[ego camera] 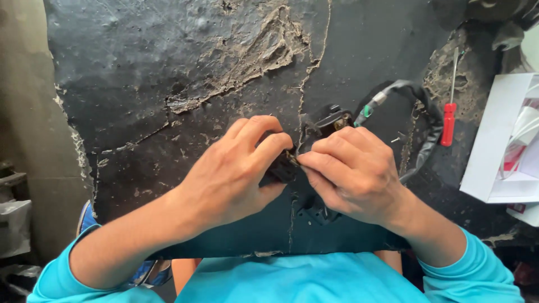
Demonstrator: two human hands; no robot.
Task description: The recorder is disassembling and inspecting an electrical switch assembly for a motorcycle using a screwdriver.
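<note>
My left hand (233,168) and my right hand (351,171) meet over a small black switch-like part (331,122) on a worn black work surface (168,84). Both hands pinch the part between thumb and fingers; most of it is hidden under them. A black sheathed cable (429,120) with a green connector end (366,110) loops from the part toward the right. Turquoise sleeves cover both forearms.
A red-handled screwdriver (448,120) lies at the right, beside the cable loop. An open white box (499,146) with items inside sits at the right edge. A small screw (397,138) lies near the cable. A grey floor (25,112) shows at the left.
</note>
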